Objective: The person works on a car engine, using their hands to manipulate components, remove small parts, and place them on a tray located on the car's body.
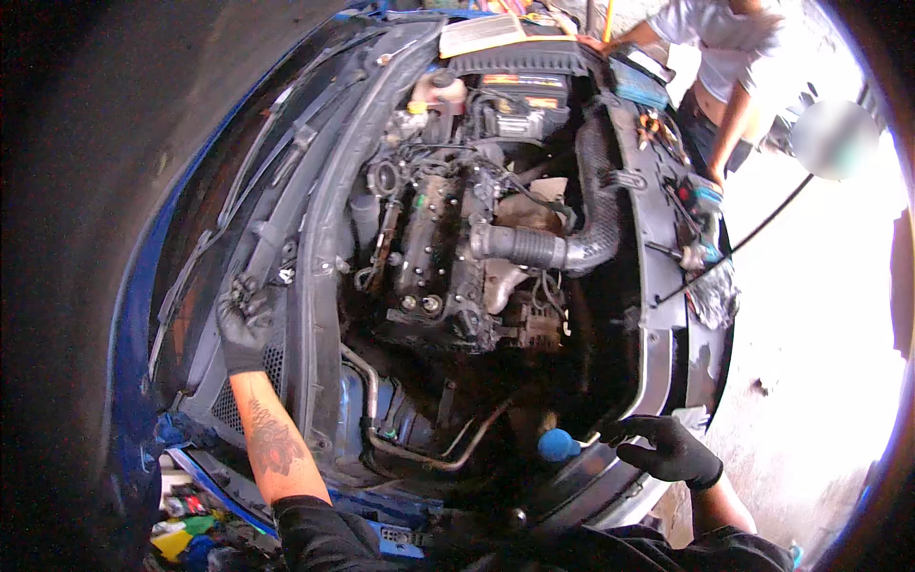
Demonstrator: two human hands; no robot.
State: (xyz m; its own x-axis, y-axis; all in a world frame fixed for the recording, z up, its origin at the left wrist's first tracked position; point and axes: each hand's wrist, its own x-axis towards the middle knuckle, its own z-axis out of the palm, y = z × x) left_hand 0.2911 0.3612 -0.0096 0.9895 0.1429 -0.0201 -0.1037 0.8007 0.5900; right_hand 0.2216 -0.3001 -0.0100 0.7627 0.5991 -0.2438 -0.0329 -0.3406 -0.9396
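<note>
My left hand (246,319), in a dark glove, is over the black plastic cowl (286,238) below the windshield. Its fingers are curled around something small and dark that I cannot make out. On the right, my right hand (667,450), gloved in black, rests at the front edge of the engine bay with its fingers stretched out and nothing visible in them. Just left of those fingers sits a round blue cap (558,444). Between my hands is the car engine (434,248), its top uncovered, with a ribbed black intake hose (529,245) running off it.
Another person (729,57) stands at the far right, one hand near a teal cordless power tool (703,214) on the front panel. A thin black rod (772,219) slants up there. Behind the engine are a battery (519,95) and a coolant tank (440,92). Metal pipes (429,462) cross the near bay.
</note>
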